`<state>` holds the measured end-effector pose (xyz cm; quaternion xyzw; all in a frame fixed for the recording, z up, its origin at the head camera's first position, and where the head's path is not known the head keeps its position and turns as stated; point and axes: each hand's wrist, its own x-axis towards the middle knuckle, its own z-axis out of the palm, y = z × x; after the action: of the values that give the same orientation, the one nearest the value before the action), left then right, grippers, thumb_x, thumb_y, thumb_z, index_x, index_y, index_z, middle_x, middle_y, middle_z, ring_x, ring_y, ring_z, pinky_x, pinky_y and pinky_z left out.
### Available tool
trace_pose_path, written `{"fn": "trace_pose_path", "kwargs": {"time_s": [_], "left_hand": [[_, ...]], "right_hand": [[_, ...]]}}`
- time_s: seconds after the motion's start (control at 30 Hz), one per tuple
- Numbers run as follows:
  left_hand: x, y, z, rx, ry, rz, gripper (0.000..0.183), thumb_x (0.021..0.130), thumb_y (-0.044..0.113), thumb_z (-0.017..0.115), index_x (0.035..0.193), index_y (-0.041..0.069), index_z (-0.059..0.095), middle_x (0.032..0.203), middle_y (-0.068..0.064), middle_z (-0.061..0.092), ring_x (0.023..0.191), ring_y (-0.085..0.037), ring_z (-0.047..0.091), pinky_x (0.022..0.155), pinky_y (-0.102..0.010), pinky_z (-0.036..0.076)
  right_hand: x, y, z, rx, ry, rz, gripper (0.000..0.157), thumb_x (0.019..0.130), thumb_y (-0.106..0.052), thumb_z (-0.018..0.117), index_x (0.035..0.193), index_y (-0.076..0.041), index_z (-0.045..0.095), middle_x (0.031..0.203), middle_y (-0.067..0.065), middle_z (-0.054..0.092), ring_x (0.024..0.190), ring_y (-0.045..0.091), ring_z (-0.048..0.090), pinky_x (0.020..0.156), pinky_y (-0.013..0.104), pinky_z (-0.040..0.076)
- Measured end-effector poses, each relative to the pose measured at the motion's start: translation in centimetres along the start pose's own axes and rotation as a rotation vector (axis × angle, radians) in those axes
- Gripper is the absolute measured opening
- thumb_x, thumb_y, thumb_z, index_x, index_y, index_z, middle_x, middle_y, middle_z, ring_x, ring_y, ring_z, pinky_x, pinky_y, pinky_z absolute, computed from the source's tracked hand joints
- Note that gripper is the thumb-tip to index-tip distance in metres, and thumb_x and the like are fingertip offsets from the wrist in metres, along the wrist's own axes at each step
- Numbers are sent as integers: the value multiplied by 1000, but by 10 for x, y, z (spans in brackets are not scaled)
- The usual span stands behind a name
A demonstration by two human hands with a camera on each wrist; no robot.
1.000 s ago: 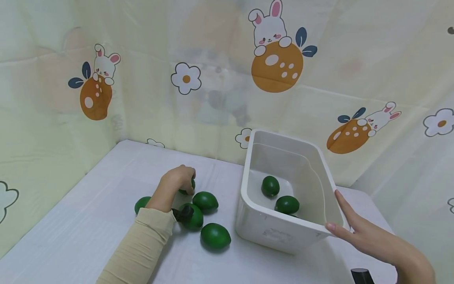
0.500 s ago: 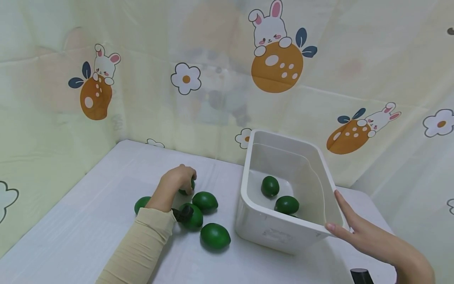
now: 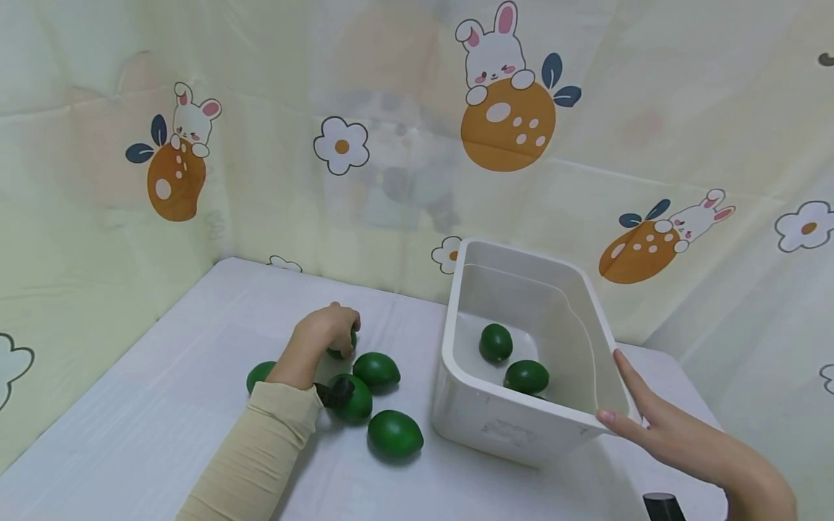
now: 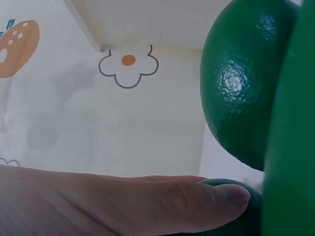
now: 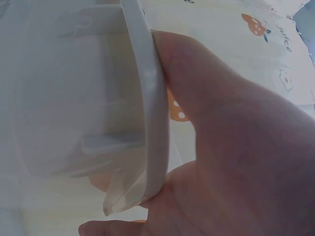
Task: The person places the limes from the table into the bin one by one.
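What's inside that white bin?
Inside the white bin lie two green fruits. A dark sliver by the nearer one may be another; its near wall hides the floor there.

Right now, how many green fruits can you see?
7 fruits: one in the left hand, four others on the table, two in the tub. A dark sliver behind the tub's near rim may be another, mostly hidden.

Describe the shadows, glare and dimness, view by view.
Head: soft shadow under the nearest green fruit; left wrist: bright, speckled glare on the upper green fruit; right wrist: dim, hazy light over the right hand and white bin.
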<state>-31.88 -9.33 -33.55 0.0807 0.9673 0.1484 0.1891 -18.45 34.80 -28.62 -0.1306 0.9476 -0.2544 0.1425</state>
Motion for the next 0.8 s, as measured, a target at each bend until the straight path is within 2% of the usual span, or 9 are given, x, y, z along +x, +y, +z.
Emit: {"fn": "trace_pose_path", "kwargs": {"time_s": [0.57,0.8], "left_hand": [[-6,-1,-6,-28,63,5,49,79,12,73,125,9,57,119,-18,48,95,-26,51,81,-42,48],[-7,-1,-7,-59,122,8,48,80,12,71,126,9,56,124,-20,45,96,-28,51,77,-42,48]], "right_hand": [[1,0,-1,24,-10,6,85,100,-31,46,146,-33,-25,158,20,-10,133,51,15,81,79,30],[0,-2,-3,33,-20,25,85,100,-32,46,146,-35,-25,158,19,-11,133,51,15,81,78,30]]}}
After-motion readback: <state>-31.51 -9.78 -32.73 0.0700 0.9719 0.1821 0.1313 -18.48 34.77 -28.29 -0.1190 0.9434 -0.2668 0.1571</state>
